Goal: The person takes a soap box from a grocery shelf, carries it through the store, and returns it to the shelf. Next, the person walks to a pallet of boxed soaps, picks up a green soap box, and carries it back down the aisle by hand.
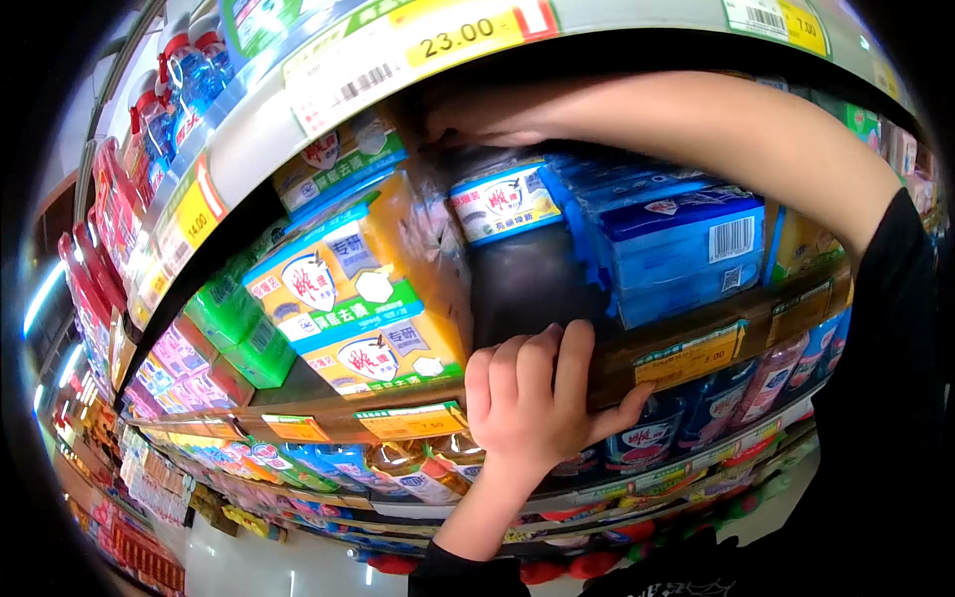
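My left hand (532, 398) rests on the shelf's front edge, fingers spread over the rim and holding nothing. My right hand (477, 114) reaches deep into the shelf, in shadow below the upper shelf; its fingers are hard to make out. Just below it lies a white-and-blue soap pack (507, 204) at the back. Yellow soap packs (348, 298) are stacked to the left of my left hand. On the right, beneath my right forearm, stand blue wrapped packs (681, 244). A dark gap of shelf surface (537, 279) lies between the two stacks.
The upper shelf edge (418, 50) with price tags curves over my right arm. Green packs (239, 328) and pink packs (189, 373) stand farther left. Bottles (647, 433) fill the shelf below. Red-capped blue bottles (189, 80) stand at the upper left.
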{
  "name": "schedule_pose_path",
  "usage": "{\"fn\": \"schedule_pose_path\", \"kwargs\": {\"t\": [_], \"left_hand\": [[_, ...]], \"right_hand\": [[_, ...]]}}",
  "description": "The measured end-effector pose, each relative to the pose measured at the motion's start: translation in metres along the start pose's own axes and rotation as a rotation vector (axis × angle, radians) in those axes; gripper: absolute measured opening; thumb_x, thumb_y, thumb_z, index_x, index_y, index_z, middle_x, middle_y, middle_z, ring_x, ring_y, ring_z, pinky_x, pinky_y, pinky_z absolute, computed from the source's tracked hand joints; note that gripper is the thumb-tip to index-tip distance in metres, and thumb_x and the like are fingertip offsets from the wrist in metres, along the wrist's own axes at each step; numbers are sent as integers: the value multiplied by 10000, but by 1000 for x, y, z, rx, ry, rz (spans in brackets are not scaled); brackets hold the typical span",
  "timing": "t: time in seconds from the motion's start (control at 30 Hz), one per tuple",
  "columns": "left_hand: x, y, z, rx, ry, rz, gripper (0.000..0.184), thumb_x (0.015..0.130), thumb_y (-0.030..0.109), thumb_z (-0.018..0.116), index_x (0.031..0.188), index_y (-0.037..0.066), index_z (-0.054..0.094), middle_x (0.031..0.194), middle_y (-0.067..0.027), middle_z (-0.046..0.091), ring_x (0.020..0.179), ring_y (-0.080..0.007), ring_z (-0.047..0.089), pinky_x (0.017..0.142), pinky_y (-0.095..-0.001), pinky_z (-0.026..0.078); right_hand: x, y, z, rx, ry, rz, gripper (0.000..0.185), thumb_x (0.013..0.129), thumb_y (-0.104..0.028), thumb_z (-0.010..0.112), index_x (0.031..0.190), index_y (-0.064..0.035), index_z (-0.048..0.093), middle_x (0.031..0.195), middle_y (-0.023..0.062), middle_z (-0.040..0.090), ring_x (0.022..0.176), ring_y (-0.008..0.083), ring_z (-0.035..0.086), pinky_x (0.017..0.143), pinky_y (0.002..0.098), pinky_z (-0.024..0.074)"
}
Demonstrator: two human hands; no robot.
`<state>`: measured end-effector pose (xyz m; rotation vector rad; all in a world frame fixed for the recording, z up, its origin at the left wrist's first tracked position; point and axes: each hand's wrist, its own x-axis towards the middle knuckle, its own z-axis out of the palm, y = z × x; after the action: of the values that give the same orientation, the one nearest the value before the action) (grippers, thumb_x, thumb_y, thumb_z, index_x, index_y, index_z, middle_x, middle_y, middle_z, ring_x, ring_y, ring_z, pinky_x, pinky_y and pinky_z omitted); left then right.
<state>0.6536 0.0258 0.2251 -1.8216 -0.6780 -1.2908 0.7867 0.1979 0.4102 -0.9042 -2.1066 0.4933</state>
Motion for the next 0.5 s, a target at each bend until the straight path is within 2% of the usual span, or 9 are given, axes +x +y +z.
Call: {"fn": "schedule_pose_path", "kwargs": {"t": [0.13, 0.27, 0.3, 0.33, 0.4, 0.47, 0.5], "left_hand": [[1, -1, -1, -16, 13, 9, 588, 638, 624, 670, 928, 115, 621, 804, -31, 524, 712, -227, 511, 680, -349, 396], [1, 0, -3, -21, 5, 3, 569, 685, 604, 644, 960, 108, 607, 822, -69, 504, 758, -257, 507, 733, -380, 406], [1, 0, -4, -28, -10, 1, 560, 701, 590, 638, 969, 101, 601, 834, -72, 500, 779, -260, 504, 765, -385, 406], [0, 0, -4, -46, 4, -12, 560, 701, 590, 638, 969, 101, 601, 834, -72, 500, 779, -260, 504, 765, -385, 406], [1, 0, -4, -49, -7, -9, 552, 717, 583, 627, 973, 95, 596, 833, -73, 498, 791, -263, 506, 793, -388, 405], [1, 0, -8, -87, -32, -27, 549, 713, 564, 642, 988, 92, 586, 843, -75, 501, 804, -265, 510, 809, -393, 406], [1, -1, -9, -99, -44, -26, 546, 709, 548, 653, 997, 90, 581, 853, -77, 503, 813, -267, 510, 812, -396, 407]], "right_hand": [[-14, -7, -21, -437, -94, 65, 552, 899, -329, 549, 1371, -70, 429, 1302, 174, 504, 1187, 253, 481, 1021, 353, 383], [-61, -19, -40, -911, -225, 92, 568, 899, -345, 541, 1380, -68, 422, 1325, 179, 493, 1225, 264, 458, 1057, 364, 349], [-79, -26, -44, -777, -248, 233, 594, 915, -411, 492, 1386, -57, 416, 1392, 189, 437, 1273, 293, 426, 1095, 380, 295], [-97, -42, -46, -738, -302, 251, 588, 930, -425, 469, 1380, -49, 423, 1383, 187, 447, 1272, 287, 432, 1084, 384, 314], [-132, -62, -48, -894, -190, 304, 585, 939, -449, 445, 1363, -46, 448, 1361, 189, 472, 1262, 286, 452, 1071, 380, 335], [-168, -81, -54, -934, -112, 306, 573, 951, -459, 415, 1318, -26, 493, 1319, 201, 506, 1228, 305, 486, 1050, 384, 361], [-186, -83, -59, -947, -65, 214, 515, 954, -422, 423, 1238, -10, 541, 1236, 206, 551, 1144, 325, 531, 1002, 390, 392]]}}
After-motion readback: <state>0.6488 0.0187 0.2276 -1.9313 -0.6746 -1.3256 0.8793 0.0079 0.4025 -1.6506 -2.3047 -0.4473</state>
